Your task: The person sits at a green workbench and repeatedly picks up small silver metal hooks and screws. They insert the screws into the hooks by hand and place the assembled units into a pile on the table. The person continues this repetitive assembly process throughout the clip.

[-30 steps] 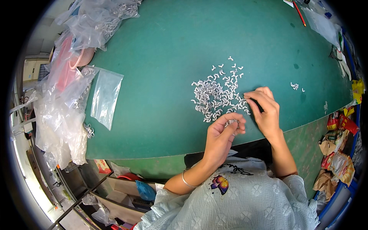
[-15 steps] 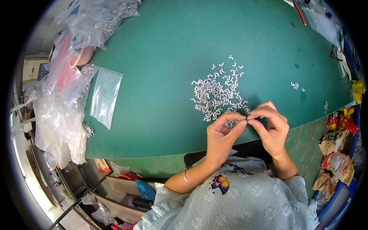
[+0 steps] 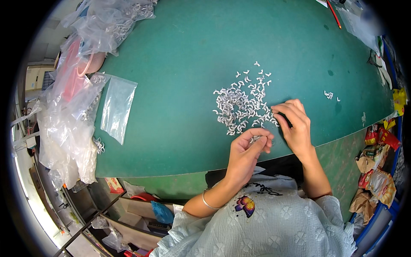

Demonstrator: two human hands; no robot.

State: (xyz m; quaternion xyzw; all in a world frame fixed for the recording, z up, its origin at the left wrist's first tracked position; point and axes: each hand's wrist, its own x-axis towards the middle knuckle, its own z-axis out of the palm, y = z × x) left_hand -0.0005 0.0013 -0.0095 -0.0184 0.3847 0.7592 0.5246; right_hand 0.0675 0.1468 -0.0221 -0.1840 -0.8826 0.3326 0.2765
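Observation:
A loose pile of small silver crescent-shaped metal pieces [image 3: 235, 105] lies on the green tabletop in front of me. My left hand [image 3: 248, 150] is closed around several of these pieces, just below the pile; a little silver shows between thumb and curled fingers. At the pile's right edge, the thumb and forefinger of my right hand [image 3: 295, 124] come together beside the outermost pieces. Whatever lies between those fingertips is too small to make out. The two hands are apart.
A few more silver pieces [image 3: 329, 95] lie off to the right. A flat clear plastic bag [image 3: 119, 109] is on the left, beside filled plastic bags [image 3: 70, 128] and a pink basket [image 3: 92, 63]. A red pencil [image 3: 334, 15] lies at the far right. Packets [image 3: 381, 186] stand beyond the table's right edge.
My hands were fingertip to fingertip and have parted. The right one has moved up to the pile's right edge; the left has curled its fingers over the pieces it holds.

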